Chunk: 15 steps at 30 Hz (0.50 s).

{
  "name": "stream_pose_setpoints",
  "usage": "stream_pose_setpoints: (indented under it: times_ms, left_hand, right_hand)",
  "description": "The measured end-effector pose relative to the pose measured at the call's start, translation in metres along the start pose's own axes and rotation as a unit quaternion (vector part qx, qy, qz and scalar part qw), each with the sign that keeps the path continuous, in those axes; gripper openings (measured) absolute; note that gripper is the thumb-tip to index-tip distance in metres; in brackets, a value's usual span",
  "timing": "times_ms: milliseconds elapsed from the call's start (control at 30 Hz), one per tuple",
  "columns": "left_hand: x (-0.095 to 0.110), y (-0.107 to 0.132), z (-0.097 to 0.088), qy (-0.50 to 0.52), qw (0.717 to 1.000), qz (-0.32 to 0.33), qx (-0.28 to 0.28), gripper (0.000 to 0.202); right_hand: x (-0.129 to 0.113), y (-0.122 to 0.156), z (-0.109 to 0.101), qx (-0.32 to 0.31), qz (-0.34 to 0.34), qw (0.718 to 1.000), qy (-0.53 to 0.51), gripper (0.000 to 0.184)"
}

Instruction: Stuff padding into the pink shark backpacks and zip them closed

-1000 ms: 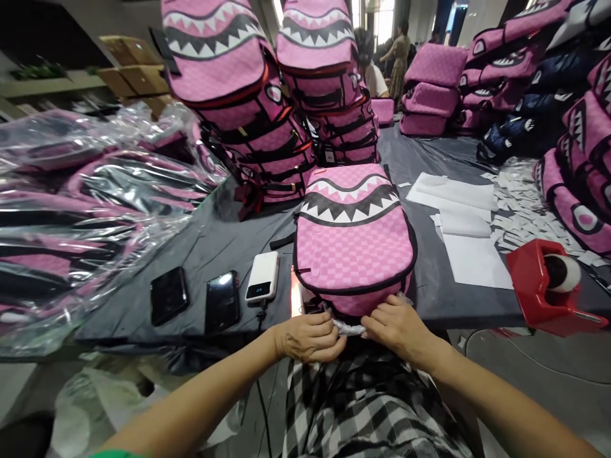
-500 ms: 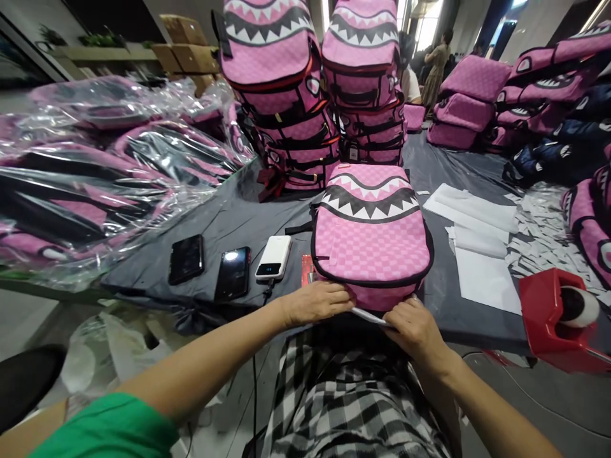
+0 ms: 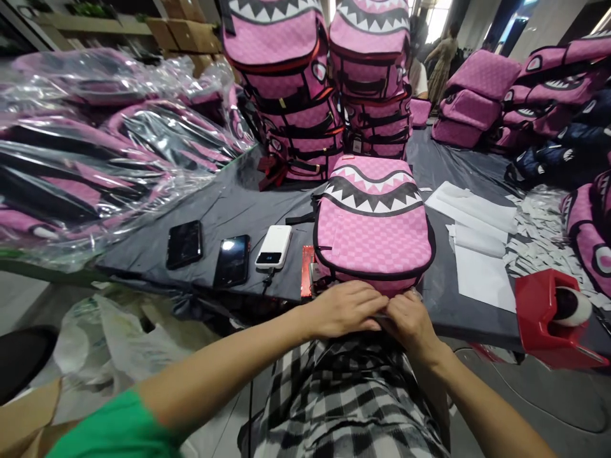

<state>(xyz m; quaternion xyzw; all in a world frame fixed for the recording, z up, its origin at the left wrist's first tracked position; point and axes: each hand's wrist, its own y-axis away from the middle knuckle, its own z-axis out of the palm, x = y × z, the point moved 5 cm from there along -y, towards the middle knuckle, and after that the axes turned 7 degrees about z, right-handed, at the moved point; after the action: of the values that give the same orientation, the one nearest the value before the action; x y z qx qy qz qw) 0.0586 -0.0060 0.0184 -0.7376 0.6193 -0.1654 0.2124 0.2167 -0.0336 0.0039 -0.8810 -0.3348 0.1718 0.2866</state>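
Note:
A pink checked backpack point(image 3: 377, 242) with a printed shark-tooth mouth lies on the dark-covered table, its bottom end at the near edge. Right in front of that end my two hands almost meet. My left hand point(image 3: 346, 310) is closed, fingers together and reaching across toward the right. My right hand point(image 3: 411, 320) is pinched shut beside it. Between them runs a thin whitish strip point(image 3: 380, 316), mostly covered by the fingers; whether it is paper or plastic I cannot tell. A black strap point(image 3: 300, 219) sticks out from the backpack's left side.
Left of the backpack lie two black phones point(image 3: 184, 244) point(image 3: 232, 261) and a white power bank point(image 3: 273, 247) with a cable. White paper sheets point(image 3: 484, 273) and a red tape dispenser point(image 3: 544, 318) are at right. Stacked backpacks point(image 3: 291, 83) stand behind; plastic-wrapped ones point(image 3: 81, 184) lie left.
My left hand has slid right along the whitish strip, up against my right hand. Most of the strip that showed between them is now covered. The view has shifted slightly.

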Motion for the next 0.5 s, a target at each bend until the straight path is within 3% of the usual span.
stream_pose_setpoints:
  times_ms: [67, 133, 200, 300, 400, 500]
  left_hand:
    - [-0.002, -0.009, 0.019, 0.039, 0.997, -0.01, -0.07, 0.042]
    - [-0.009, 0.001, 0.027, 0.075, 0.991, -0.013, -0.113, 0.042]
    - [-0.016, 0.02, 0.025, 0.115, 0.987, -0.001, -0.114, 0.041]
    - [-0.027, 0.047, 0.016, 0.161, 0.983, 0.0, -0.093, 0.039]
    - [-0.032, 0.057, 0.017, 0.172, 0.979, 0.001, -0.11, 0.039]
    - [-0.034, 0.06, 0.022, 0.15, 0.982, 0.012, -0.112, 0.041]
  right_hand:
    - [0.0, 0.001, -0.002, -0.013, -0.003, 1.0, 0.013, 0.031]
    - [0.0, 0.0, -0.002, -0.05, 0.001, 0.999, 0.019, 0.025]
    - [-0.001, -0.003, 0.0, -0.109, 0.01, 0.994, 0.009, 0.019]
    - [0.0, -0.014, 0.007, -0.213, 0.055, 0.975, 0.006, 0.031]
    - [0.004, -0.024, 0.012, -0.293, 0.11, 0.949, 0.039, 0.039]
    - [0.002, -0.026, 0.015, -0.326, 0.095, 0.939, 0.06, 0.03]
